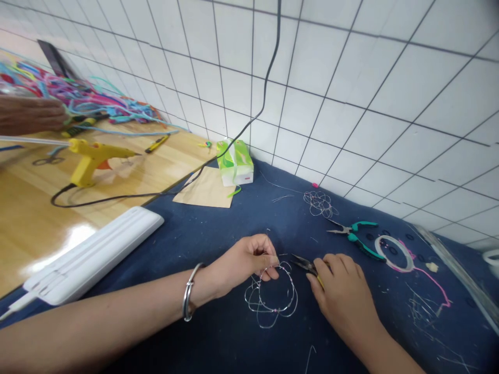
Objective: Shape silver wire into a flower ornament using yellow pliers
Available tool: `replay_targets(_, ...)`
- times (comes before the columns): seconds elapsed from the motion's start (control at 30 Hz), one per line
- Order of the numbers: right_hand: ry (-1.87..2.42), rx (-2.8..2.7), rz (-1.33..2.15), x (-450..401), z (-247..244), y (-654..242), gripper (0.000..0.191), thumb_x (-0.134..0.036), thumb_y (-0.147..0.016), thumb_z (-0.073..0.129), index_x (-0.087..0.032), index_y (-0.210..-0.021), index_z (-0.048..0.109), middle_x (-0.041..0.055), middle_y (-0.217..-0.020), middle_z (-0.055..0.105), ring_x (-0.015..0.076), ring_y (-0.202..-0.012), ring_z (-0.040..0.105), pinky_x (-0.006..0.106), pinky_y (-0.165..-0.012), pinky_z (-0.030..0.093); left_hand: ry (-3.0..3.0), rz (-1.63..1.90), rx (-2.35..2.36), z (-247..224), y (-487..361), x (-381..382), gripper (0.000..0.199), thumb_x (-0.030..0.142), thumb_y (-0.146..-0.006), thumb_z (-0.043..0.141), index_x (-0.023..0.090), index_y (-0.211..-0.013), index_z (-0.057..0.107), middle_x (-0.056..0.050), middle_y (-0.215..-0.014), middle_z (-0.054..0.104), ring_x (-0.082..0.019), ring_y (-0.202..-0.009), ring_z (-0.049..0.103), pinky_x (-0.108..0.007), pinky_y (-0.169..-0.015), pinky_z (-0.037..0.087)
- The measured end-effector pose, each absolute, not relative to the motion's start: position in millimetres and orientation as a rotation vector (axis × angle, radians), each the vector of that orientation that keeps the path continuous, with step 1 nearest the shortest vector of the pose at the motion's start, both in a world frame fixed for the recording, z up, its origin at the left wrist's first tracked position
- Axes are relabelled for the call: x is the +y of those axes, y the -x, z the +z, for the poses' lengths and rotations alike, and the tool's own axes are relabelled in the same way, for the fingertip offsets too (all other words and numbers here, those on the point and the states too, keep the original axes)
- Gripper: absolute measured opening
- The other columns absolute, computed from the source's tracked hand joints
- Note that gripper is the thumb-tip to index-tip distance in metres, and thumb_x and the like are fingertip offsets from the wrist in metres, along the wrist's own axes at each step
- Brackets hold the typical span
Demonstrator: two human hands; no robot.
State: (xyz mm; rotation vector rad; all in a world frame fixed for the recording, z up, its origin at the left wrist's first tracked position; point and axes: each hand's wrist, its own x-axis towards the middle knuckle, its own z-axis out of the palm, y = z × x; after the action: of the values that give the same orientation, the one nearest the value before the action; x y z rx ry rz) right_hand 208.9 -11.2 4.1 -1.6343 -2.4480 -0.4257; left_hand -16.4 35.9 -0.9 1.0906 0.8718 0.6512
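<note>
Head view: a yellow plastic glue gun (88, 156) stands at far left. Next, the left hand's (247, 258) grip is pinched closed, thumb against fingers, on the upper rim of a looped silver-wire flower with pink beads (275, 310). The flower extends from those fingertips toward the wearer, above the dark blue surface (218, 228); being roundish, it has no clear long axis. Just right, the dark-nosed pliers (303, 263) slant up-left, tips near the pinched rim but apart. The right hand's (343, 291) grip wraps their handles, farther from the flower than the left.
</note>
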Motion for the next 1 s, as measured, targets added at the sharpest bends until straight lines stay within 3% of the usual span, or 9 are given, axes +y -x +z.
replay_targets(0.13, 1.551, -2.430, -0.254, -8.0, 10.5, -205.0, 0.029, -0.035, -0.079, 0.055, -0.017, -0.102, 0.059, 0.0113, -0.099, 0.058, 0.0259, -0.097, 0.048, 0.043, -0.080, 0.038, -1.171, 0.629, 0.861, 1.5, 14.1, 33.7, 0.009, 0.023, -0.078, 0.057, 0.015, -0.077, 0.052, -0.002, -0.064, 0.063, -0.012, -0.061, 0.060, -0.024, -0.058, 0.045)
replay_targets(0.2, 1.455, -2.393, -0.040, -6.8, 19.9, -196.0, 0.032, -0.032, -0.081, 0.054, -0.017, -0.108, 0.056, 0.0091, -0.095, 0.059, 0.0208, -0.089, 0.052, 0.036, -0.076, 0.043, -1.191, 0.606, 0.852, 2.5, 11.5, 31.1, 0.008, 0.022, -0.078, 0.057, 0.015, -0.077, 0.052, -0.001, -0.063, 0.062, -0.012, -0.061, 0.060, -0.024, -0.057, 0.046)
replay_targets(0.3, 1.449, -2.266, 0.404, -1.3, 35.5, -176.8, 0.036, -0.028, -0.082, 0.053, -0.019, -0.117, 0.049, 0.0016, -0.080, 0.058, 0.0113, -0.066, 0.053, 0.022, -0.058, 0.044, -1.199, 0.574, 0.817, 2.1, 8.4, 26.7, 0.008, 0.021, -0.077, 0.056, 0.015, -0.077, 0.051, -0.001, -0.063, 0.061, -0.013, -0.062, 0.061, -0.026, -0.058, 0.047)
replay_targets(0.4, 1.334, -2.232, 0.577, 6.6, 45.3, -160.0, 0.021, -0.024, -0.082, 0.051, -0.023, -0.102, 0.058, -0.0023, -0.073, 0.057, 0.0095, -0.065, 0.053, 0.021, -0.060, 0.042, -1.216, 0.583, 0.769, 0.2, 9.2, 23.3, 0.008, 0.021, -0.078, 0.055, 0.015, -0.077, 0.051, -0.001, -0.065, 0.061, -0.012, -0.061, 0.061, -0.026, -0.058, 0.047)
replay_targets(0.53, 1.299, -2.243, 0.645, 10.4, 46.7, -151.0, 0.017, -0.018, -0.084, 0.048, -0.020, -0.073, 0.060, -0.0040, -0.070, 0.057, 0.0075, -0.068, 0.053, 0.019, -0.064, 0.040, -1.208, 0.588, 0.750, -1.2, 13.7, 20.7, 0.007, 0.020, -0.078, 0.055, 0.015, -0.078, 0.051, -0.001, -0.067, 0.060, -0.013, -0.065, 0.062, -0.026, -0.059, 0.048)
replay_targets(0.67, 1.429, -2.120, 0.710, 7.6, 45.4, -152.3, 0.005, -0.020, -0.080, 0.052, -0.021, -0.082, 0.057, -0.0044, -0.070, 0.056, 0.0075, -0.063, 0.052, 0.019, -0.059, 0.040, -1.213, 0.590, 0.754, 0.6, 13.9, 18.7, 0.005, 0.018, -0.076, 0.054, 0.014, -0.078, 0.051, -0.001, -0.066, 0.060, -0.013, -0.064, 0.062, -0.025, -0.058, 0.048)
replay_targets(0.8, 1.444, -2.080, 0.936, 8.2, 41.9, -153.3, 0.019, -0.022, -0.073, 0.060, -0.021, -0.091, 0.054, -0.0061, -0.063, 0.049, 0.0068, -0.052, 0.046, 0.017, -0.049, 0.037, -1.274, 0.562, 0.801, 3.4, 10.8, 16.5, 0.006, 0.010, -0.071, 0.053, 0.014, -0.075, 0.050, 0.000, -0.061, 0.061, -0.013, -0.058, 0.061, -0.025, -0.056, 0.048)
replay_targets(1.0, 1.367, -2.109, 0.821, 7.2, 32.5, -146.8, 0.008, -0.021, -0.077, 0.056, -0.021, -0.084, 0.056, -0.0054, -0.062, 0.051, 0.0079, -0.057, 0.048, 0.019, -0.055, 0.037, -1.337, 0.524, 0.828, 5.2, 10.4, 14.2, 0.014, 0.004, -0.065, 0.046, 0.014, -0.073, 0.052, 0.001, -0.057, 0.059, -0.012, -0.052, 0.059, -0.024, -0.053, 0.048)
